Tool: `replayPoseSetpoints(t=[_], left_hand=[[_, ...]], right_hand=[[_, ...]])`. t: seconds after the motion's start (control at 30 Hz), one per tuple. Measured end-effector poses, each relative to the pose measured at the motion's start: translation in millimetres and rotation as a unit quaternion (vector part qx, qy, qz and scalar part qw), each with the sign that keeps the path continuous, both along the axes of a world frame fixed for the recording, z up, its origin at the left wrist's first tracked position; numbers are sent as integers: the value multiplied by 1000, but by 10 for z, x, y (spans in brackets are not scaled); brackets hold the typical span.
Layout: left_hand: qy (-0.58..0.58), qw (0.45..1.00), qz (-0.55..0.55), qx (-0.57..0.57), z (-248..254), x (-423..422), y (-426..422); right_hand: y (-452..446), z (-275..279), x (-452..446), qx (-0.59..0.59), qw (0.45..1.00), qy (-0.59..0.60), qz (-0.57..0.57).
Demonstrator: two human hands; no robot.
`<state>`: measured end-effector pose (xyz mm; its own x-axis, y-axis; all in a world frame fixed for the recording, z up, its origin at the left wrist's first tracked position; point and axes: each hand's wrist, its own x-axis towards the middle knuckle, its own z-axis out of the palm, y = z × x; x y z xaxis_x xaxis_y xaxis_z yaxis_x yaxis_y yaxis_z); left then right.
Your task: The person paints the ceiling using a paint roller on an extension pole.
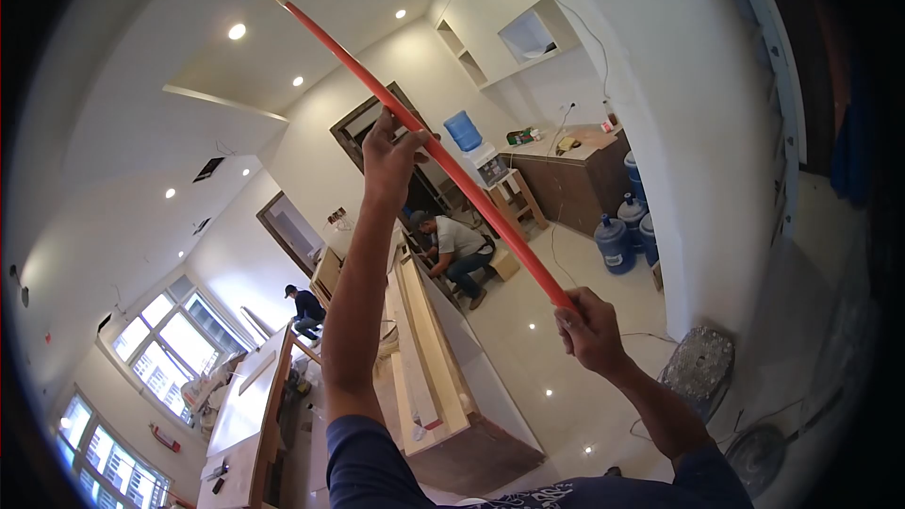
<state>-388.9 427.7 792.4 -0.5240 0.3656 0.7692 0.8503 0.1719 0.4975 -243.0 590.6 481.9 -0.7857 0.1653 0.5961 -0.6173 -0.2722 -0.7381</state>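
Note:
A long red pole (471,190) runs diagonally across the head view, from low right to a yellowish tip near the ceiling at upper left. My right hand (591,332) is wrapped around its lower end. Higher up, my left hand (391,153) grips the pole near its middle with the arm raised. The thin tip is close to the ceiling (203,0), but I cannot tell if it touches.
Below my arms stands a long wooden counter frame (462,434). One person (457,250) crouches beyond it; another (304,306) sits farther left near a white-topped table (245,405). Blue water bottles (615,245) stand by a brown cabinet (584,174). Cables trail over the floor.

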Motion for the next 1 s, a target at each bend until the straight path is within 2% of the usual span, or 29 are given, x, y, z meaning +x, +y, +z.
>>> replayPoseSetpoints(t=[0.2, 0.33, 0.57, 0.83, 0.93, 1.0], left_hand=[[-25, 999, 21, 11, 275, -550, -192], [-29, 999, 0, 31, 263, -604, -233], [6, 1000, -2, -11, -93, 185, -37], [-23, 996, -77, -38, -410, 1119, 127], [-53, 988, -143, -29, -515, 1429, 190], [-62, 986, -149, -39, -541, 1587, 200]], right_hand=[[-123, 291, -328, -14, 1000, -3, 11], [-145, 329, -306, -19, 999, -30, 19], [-24, -133, 113, -24, 999, -38, 2], [213, -780, 791, -34, 999, -21, 3], [264, -918, 1081, -32, 999, -30, -19], [314, -971, 1227, -33, 999, -15, -25]])
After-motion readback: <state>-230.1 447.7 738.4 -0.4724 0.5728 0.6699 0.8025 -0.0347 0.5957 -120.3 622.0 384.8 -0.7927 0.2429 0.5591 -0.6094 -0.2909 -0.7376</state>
